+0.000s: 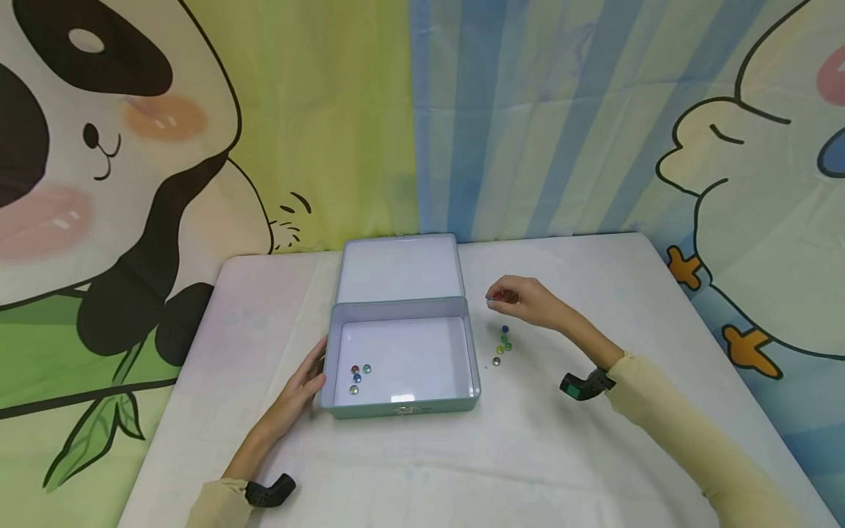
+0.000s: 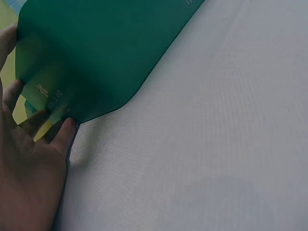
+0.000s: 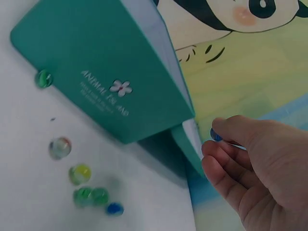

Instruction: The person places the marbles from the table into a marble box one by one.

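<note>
Right hand [image 1: 530, 301] pinches a round blue glass marble [image 3: 215, 135] right of the green metal box [image 1: 436, 408]; left hand [image 1: 297, 392], fingers apart, touches its left side; a slack grip could drop the marble

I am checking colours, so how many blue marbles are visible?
3: one blue marble in the tin box, one on the table, one pinched by the right hand; others may be hidden.

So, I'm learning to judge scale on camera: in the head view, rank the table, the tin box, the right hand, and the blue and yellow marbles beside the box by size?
1. Table
2. Tin box
3. Right hand
4. Blue marble and yellow marble: too alike to rank.
</note>
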The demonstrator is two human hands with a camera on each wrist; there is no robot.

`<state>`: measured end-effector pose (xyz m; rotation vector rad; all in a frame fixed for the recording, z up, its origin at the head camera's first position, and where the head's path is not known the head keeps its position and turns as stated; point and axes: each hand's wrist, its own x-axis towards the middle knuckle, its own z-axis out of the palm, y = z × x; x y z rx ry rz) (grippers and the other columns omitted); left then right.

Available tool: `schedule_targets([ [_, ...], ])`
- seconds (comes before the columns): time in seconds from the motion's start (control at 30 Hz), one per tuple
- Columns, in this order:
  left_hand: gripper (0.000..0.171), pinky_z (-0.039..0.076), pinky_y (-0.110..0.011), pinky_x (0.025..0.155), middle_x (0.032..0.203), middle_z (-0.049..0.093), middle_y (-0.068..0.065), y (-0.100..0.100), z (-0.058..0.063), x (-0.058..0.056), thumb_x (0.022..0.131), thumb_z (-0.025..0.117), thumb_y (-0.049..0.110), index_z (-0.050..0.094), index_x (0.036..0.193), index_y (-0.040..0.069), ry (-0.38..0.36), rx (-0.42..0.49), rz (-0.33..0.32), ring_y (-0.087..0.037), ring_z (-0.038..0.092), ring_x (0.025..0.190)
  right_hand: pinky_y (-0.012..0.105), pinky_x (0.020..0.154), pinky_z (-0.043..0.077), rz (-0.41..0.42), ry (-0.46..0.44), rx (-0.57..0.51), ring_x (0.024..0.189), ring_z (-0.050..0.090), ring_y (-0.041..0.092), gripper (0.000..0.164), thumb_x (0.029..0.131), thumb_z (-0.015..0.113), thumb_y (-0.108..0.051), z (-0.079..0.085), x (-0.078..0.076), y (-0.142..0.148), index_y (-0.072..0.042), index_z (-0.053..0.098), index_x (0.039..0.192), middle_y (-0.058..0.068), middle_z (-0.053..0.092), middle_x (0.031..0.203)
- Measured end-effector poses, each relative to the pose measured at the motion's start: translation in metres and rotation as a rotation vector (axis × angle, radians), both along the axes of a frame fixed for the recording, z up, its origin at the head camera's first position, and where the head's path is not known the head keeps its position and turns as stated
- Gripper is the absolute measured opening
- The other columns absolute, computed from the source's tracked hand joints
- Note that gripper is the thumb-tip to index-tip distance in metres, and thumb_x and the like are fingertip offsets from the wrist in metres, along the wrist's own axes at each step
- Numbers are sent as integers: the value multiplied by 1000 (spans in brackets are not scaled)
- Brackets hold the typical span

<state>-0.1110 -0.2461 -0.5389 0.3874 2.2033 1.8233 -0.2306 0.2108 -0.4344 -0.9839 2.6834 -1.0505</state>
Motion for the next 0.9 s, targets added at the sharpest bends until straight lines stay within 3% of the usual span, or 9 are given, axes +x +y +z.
schedule_targets([
  [0.4, 62, 25, -2, 102, 164, 6, -14, -3, -1, 0, 103, 38, 13, 10, 157, 27, 10, 6, 4, -44, 2, 149, 31, 78, 54, 65, -21, -24, 84, 61, 16, 15, 92, 65, -12, 23, -22, -63, -5, 67, 105, 6, 67, 93],
  [0.73, 63, 26, -4, 101, 164, 5, -15, -1, -1, -1, 103, 38, 13, 10, 157, 28, -11, 11, -2, -45, 2, 149, 28, 82, 56, 158, -73, 11, 89, 65, 17, 15, 92, 65, -13, 22, -36, -109, -5, 68, 104, 7, 70, 99],
  [0.8, 63, 27, -11, 106, 164, 6, -14, -1, -1, -1, 103, 38, 14, 10, 157, 29, -13, -4, 1, -45, 3, 149, 27, 83, 56, 183, -76, 32, 91, 66, 17, 15, 93, 65, -14, 21, -36, -118, -5, 68, 104, 7, 70, 100],
  [0.9, 62, 24, -37, 116, 164, 6, -14, 0, 0, 0, 104, 38, 15, 9, 157, 29, -18, -12, 2, -44, 3, 149, 24, 83, 55, 229, -91, 55, 91, 66, 16, 14, 93, 65, -15, 19, -33, -133, -6, 68, 103, 6, 70, 99],
])
